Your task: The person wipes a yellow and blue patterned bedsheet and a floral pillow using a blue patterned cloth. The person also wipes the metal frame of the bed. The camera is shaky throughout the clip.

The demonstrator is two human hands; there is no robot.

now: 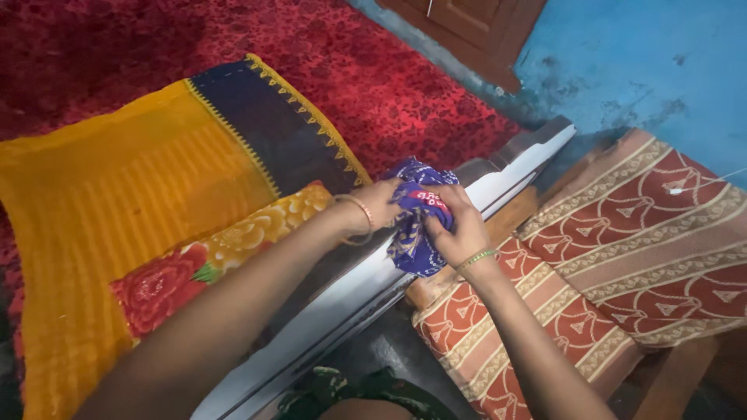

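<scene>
A bunched blue-purple patterned cloth (pixel 416 233) with a small red patch lies over the grey edge rail of a bed (pixel 342 299). My left hand (pixel 379 204), with a thin bangle on the wrist, grips the cloth from its left side. My right hand (pixel 459 229), wearing a green beaded bracelet, clutches the same cloth from the right. Both hands press together around the bundle, and part of it hangs down below them.
A yellow cloth with a dark blue border (pixel 140 202) and a red-and-yellow floral cloth (pixel 210 257) lie spread on a red blanket (pixel 373 70). Red-and-cream patterned cushions (pixel 622 249) sit at the right. A blue wall (pixel 638 62) and a wooden door (pixel 467 23) stand behind.
</scene>
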